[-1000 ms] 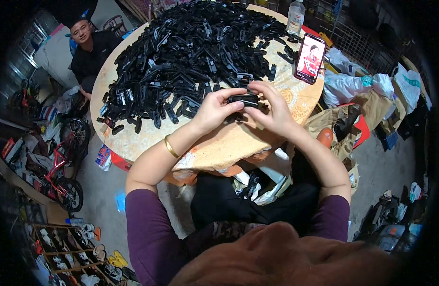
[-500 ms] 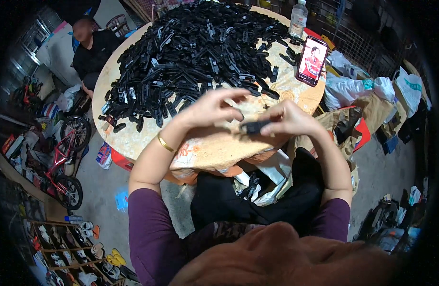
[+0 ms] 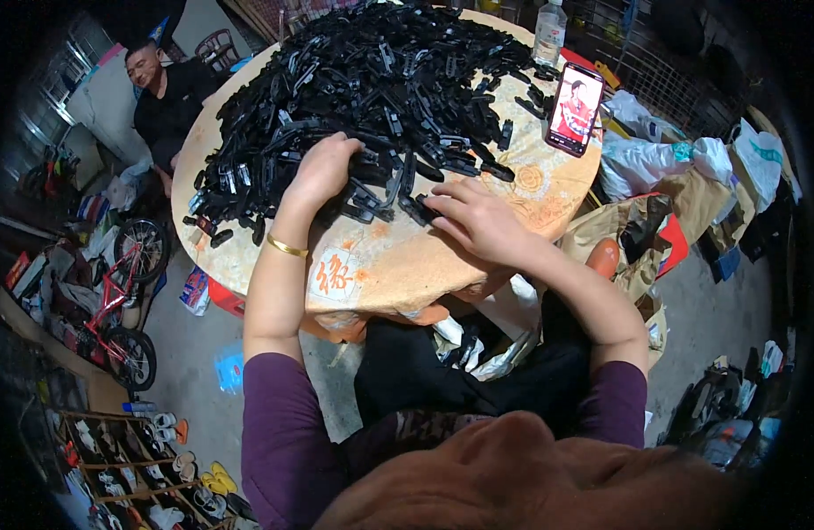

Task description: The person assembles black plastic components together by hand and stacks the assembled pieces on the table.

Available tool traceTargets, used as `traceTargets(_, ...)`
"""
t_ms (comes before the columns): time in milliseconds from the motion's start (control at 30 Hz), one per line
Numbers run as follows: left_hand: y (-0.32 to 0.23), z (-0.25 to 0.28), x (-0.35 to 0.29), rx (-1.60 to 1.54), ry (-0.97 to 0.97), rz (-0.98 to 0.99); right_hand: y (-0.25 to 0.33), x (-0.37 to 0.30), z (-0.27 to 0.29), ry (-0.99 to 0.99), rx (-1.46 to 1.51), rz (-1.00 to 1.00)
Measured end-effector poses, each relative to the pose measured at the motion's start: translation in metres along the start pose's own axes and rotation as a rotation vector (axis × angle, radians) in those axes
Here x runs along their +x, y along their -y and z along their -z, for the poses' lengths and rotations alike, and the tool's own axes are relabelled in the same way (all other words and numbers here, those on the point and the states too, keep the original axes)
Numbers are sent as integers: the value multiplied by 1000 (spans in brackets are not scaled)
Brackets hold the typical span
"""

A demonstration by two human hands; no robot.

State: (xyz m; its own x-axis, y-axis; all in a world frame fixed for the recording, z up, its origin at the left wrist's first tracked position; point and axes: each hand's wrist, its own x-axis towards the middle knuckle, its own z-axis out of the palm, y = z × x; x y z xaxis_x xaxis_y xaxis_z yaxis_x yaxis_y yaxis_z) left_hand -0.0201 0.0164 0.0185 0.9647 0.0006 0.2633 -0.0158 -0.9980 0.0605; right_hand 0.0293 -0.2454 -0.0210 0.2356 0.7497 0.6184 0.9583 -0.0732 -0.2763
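Observation:
A large heap of black plastic parts [image 3: 336, 88] covers much of a round table [image 3: 398, 274] with a patterned cloth. My left hand [image 3: 326, 170] reaches into the heap's near side. Its fingers are bent down among the parts, and their tips are partly hidden, so I cannot make out what they grip. At the heap's near right edge, my right hand [image 3: 479, 221] has its thumb and fingers closed around the end of a black plastic part [image 3: 416, 210]. Several loose parts lie between the two hands.
A lit phone [image 3: 576, 110] stands at the table's right side, near a clear bottle [image 3: 549, 34]. Bags [image 3: 641, 159] crowd the right. Another person [image 3: 164, 97] sits at the far left. A red bicycle [image 3: 115, 296] and a shoe rack [image 3: 133, 468] stand left.
My left hand has moved left and away from me into the heap. The black piece my right hand held over the near edge is gone from there; that hand has lowered to the heap's edge.

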Motion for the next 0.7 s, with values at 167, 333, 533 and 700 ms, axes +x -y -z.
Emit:
traceTargets(167, -23, 0, -1, -196, -231, -33, -12, 8, -12, 154, -20, -42)
traceTargets(333, -52, -8, -1, -710, -239, 58, -4, 2, 7, 27, 69, -256)
traceTargets(533, -93, -34, -11, -1598, 100, 178, -23, -8, 31, -32, 861, -647)
traceTargets(700, -91, -32, -11, -1626, 133, 238, -20, -8, 30, -72, 850, -676)
